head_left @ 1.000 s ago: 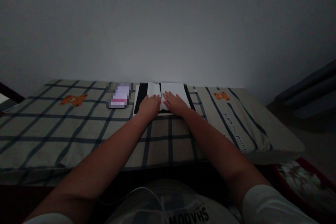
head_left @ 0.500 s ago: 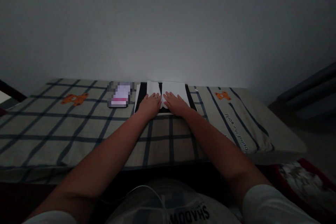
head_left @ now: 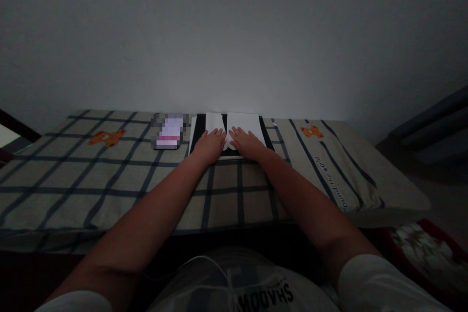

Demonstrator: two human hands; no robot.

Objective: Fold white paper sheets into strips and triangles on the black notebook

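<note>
Both palms lie flat on a sheet of white paper [head_left: 244, 122], which rests on a dark-covered pad or book [head_left: 199, 129] with pale pages at its left edge. My left hand [head_left: 211, 145] covers the lower left part of the sheet, fingers stretched out. On the lower right part rests my right hand [head_left: 246, 142], its fingers also spread. Between the two hands the paper narrows or folds, and a dark strip of the cover shows there. Exactly how the paper is folded under the palms is hidden.
A pixelated phone [head_left: 170, 132] with a lit screen lies left of the pad. The checked cloth [head_left: 223, 195] covers the table up to the wall [head_left: 234, 39]. At the lower right stands a red bin [head_left: 444, 239] holding crumpled white stuff. A white cable [head_left: 197, 258] crosses my lap.
Both hands stay flat on the paper in nearly the same place. The whole view has shifted very slightly.
</note>
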